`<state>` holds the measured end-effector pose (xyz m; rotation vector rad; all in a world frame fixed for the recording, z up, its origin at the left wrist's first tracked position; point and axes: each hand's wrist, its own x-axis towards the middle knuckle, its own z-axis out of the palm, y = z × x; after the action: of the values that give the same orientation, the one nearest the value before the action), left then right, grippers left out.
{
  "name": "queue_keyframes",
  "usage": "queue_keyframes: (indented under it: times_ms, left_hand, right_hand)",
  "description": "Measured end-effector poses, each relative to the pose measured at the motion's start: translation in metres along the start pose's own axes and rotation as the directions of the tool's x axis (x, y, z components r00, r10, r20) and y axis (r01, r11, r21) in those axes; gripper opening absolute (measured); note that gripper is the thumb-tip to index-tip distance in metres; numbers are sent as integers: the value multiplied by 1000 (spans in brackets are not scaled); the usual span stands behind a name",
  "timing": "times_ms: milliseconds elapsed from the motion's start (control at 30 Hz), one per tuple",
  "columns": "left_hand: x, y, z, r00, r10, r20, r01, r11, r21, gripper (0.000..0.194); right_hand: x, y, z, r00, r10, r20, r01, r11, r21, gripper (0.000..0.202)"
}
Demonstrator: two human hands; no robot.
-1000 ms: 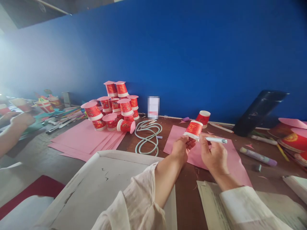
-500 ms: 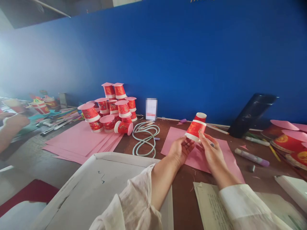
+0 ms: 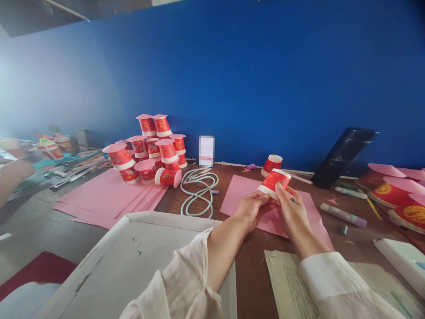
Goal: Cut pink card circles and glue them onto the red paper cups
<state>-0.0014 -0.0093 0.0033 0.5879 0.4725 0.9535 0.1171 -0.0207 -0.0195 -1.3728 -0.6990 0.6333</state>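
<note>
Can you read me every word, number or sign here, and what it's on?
Nothing can be read for certain.
Held cup: gold marks, too small.
Stacked cups: gold designs, too small.
Right-hand cups: round gold emblems, unreadable.
Sheets: printed lines, too blurred.
Bottle: faint mark, unclear.
White panel: pixelated.

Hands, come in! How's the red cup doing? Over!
Left hand, right hand: both on tilted red cup. Pen-like end showing at right grip. Pink paper below; another cup close behind.
</note>
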Motion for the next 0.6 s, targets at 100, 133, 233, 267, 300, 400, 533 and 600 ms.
queue_keyframes:
  times_ms: [100, 133, 233, 267, 300, 400, 533, 600]
  left_hand:
    - [4, 1, -2, 993, 48, -107, -54, 997, -55, 5]
    - [5, 1, -3, 989, 60, -136, -71, 995, -77, 3]
    - [8, 0, -7, 983, 81, -164, -101, 988, -113, 2]
    - [9, 0, -8, 983, 90, -160, -109, 987, -118, 3]
    - [10, -1, -9, 984, 98, -150, -117, 986, -121, 5]
    - [11, -3, -10, 986, 120, -112, -135, 982, -130, 11]
    - [12, -3, -12, 988, 131, -87, -141, 983, -122, 17]
    - [12, -3, -12, 987, 130, -91, -140, 984, -112, 18]
  right_hand:
    - [-2, -3, -1, 970, -219, -103, 208, 972, -105, 56]
    - [-4, -4, -1, 939, -317, -133, 297, 943, -150, 53]
    - [-14, -10, 2, 830, -552, -77, 521, 818, -245, 40]
    - [-18, -12, 3, 804, -595, -17, 572, 779, -257, 36]
    - [-21, -14, 4, 779, -625, 52, 614, 744, -264, 33]
    - [-26, -16, 6, 714, -662, 228, 699, 655, -286, 29]
    - [-24, -17, 6, 699, -663, 269, 711, 602, -363, 29]
    - [-23, -17, 5, 695, -672, 257, 709, 579, -402, 29]
